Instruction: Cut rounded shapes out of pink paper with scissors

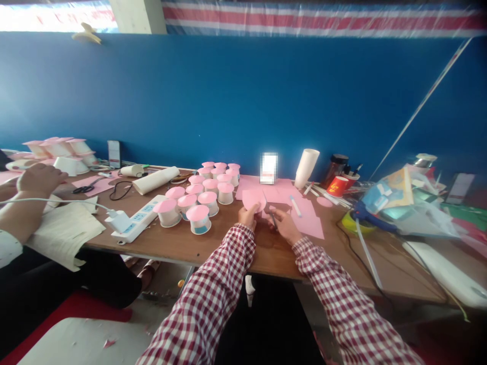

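Just right of centre in the frame, the left hand (pixel 249 217) pinches paper (pixel 252 199); the right hand (pixel 286 226) grips scissors (pixel 273 218). Trimming seems in hand; the next snip likely calls for turning the paper.

Brown table (pixel 152 244), rows of pink-topped cups (pixel 209 198), white power strip (pixel 142 218), pink paper sheets (pixel 312 223), white roll (pixel 157 181)

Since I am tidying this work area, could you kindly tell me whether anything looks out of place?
Two things: a pink scrap lies on the white seat at lower left, like litter, not on the table; and a yellow item, too unclear to name, sits atop the blue partition, an odd perch.
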### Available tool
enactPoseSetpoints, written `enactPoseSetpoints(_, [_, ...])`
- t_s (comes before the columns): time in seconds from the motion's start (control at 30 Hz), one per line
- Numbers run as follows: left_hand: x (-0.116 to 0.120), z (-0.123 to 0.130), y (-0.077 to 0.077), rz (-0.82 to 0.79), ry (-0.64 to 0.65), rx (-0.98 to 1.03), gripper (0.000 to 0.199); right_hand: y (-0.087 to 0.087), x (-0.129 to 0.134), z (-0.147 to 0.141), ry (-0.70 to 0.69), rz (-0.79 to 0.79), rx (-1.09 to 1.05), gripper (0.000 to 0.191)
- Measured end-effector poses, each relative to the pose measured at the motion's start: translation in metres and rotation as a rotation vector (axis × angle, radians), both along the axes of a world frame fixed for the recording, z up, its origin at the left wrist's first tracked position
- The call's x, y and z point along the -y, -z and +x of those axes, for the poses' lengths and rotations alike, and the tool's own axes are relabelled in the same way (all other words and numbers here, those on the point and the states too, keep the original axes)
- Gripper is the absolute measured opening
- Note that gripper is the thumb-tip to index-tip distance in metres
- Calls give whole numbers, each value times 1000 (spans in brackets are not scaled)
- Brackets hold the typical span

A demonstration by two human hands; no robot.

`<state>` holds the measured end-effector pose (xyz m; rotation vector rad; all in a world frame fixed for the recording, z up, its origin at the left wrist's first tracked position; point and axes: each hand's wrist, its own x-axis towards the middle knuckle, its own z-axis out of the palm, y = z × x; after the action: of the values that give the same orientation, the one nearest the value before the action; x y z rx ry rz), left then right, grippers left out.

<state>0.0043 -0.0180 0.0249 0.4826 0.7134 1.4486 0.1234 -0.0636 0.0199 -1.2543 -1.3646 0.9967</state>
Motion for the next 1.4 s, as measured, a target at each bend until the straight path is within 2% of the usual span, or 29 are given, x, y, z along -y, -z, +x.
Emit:
enactPoseSetpoints(0.23, [0,0,2,40,7,8,27,-1,0,-1,8,-5,4,46])
enactPoseSetpoints(0.93, [2,-1,-3,-11,-14,-37,23,0,0,-1,-6,2,-3,45])
enactPoseSetpoints(1.13, [1,0,-4,-46,-23,-24,28,0,0,-1,-6,3,-20,45])
enactPoseSetpoints(1.4, [2,-1,-4,-10,-26,-7,27,-2,1,-1,-9,-5,-3,46])
